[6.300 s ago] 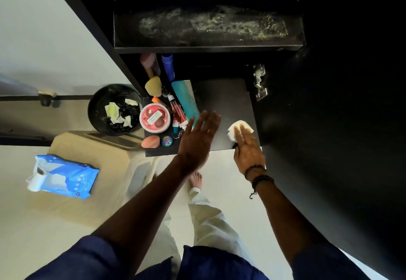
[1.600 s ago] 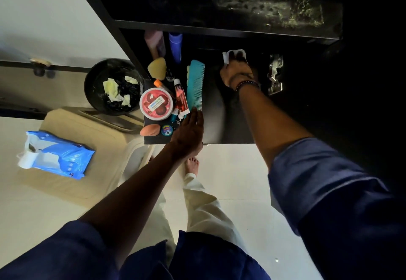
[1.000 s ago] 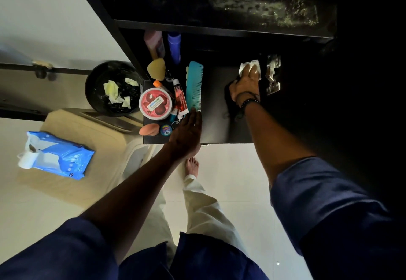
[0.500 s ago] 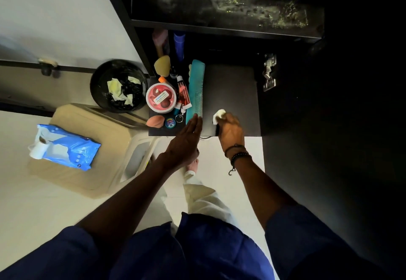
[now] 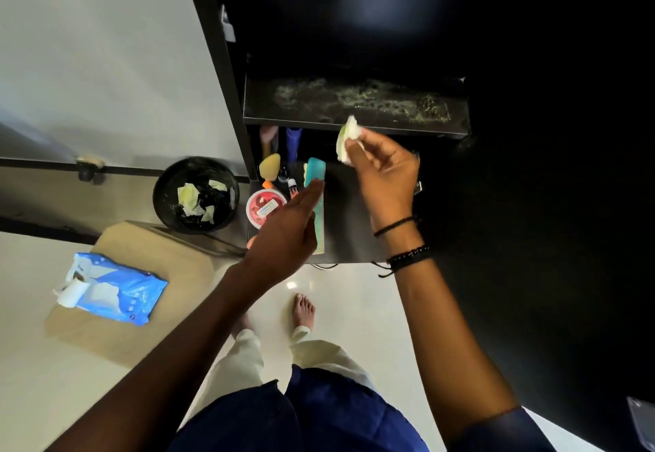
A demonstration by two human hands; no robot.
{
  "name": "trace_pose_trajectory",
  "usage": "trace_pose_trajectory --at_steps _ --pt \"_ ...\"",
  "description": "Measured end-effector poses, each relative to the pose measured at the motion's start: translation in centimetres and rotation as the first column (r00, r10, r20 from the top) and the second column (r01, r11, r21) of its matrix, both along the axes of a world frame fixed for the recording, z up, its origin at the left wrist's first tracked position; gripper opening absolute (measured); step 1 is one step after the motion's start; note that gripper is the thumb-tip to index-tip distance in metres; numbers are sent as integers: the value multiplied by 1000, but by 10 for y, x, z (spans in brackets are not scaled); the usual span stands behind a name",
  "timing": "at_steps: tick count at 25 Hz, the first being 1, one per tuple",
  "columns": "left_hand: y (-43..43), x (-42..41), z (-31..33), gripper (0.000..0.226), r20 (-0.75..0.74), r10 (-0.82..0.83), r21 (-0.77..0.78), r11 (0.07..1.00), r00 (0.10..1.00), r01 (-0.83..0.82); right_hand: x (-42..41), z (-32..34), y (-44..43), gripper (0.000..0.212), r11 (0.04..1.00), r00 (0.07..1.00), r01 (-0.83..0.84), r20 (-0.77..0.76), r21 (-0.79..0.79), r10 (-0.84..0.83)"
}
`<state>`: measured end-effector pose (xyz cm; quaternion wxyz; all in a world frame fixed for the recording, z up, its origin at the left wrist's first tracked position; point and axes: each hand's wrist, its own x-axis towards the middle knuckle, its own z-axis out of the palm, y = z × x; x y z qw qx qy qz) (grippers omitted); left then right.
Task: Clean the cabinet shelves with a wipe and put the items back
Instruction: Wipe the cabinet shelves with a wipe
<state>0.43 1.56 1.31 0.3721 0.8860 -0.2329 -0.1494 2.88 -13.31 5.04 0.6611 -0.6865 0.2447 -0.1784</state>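
Observation:
My right hand [image 5: 384, 175] pinches a crumpled, yellow-stained wipe [image 5: 346, 139], lifted in front of the upper shelf's edge. That upper shelf [image 5: 354, 102] is black with dusty yellowish smears. The lower shelf [image 5: 349, 224] is bare on its right half. On its left half lie a teal comb [image 5: 316, 171], a red round tub [image 5: 266, 206], a yellow sponge [image 5: 269, 166], a blue bottle [image 5: 293, 143] and small tubes. My left hand [image 5: 285, 235] hovers flat and empty over the comb and tub, hiding part of them.
A black bin [image 5: 196, 194] holding used wipes stands on the floor left of the cabinet. A blue wipe pack [image 5: 113, 288] lies on a beige stool [image 5: 166, 263]. The dark cabinet door [image 5: 549, 203] stands open at right. My bare feet show on the pale floor.
My right hand has lifted the wipe off the lower shelf's front edge to the height of the upper shelf. My left hand stays over the items. The camera has tilted upward.

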Motion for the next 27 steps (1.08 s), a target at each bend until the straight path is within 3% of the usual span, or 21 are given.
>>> trace_pose_trajectory --at_steps 4,9,14,16,21,24,27 --pt "8 19 12 55 43 94 -18 995 995 -93 45 20 1 20 952 996 -9 81 -306 35" --pt "20 19 8 62 1 88 83 993 996 -87 75 1 -5 30 801 996 -94 -48 -592 81" --pt "33 20 -11 65 -24 151 153 978 988 -145 28 -17 8 25 806 995 12 89 -592 51" --pt "44 24 -28 73 -64 208 205 960 976 -191 3 -35 23 20 808 995 -16 73 -589 72" --pt "67 22 -66 76 -105 153 314 943 983 -113 -33 -97 55 32 827 929 -331 -308 -454 203" --pt "67 13 -73 59 -111 172 391 913 979 -116 -41 -120 64 43 796 809 -503 -506 -336 298" --pt "63 7 -79 46 -128 150 407 910 980 -86 -45 -135 69 50 740 689 -632 -603 -230 402"
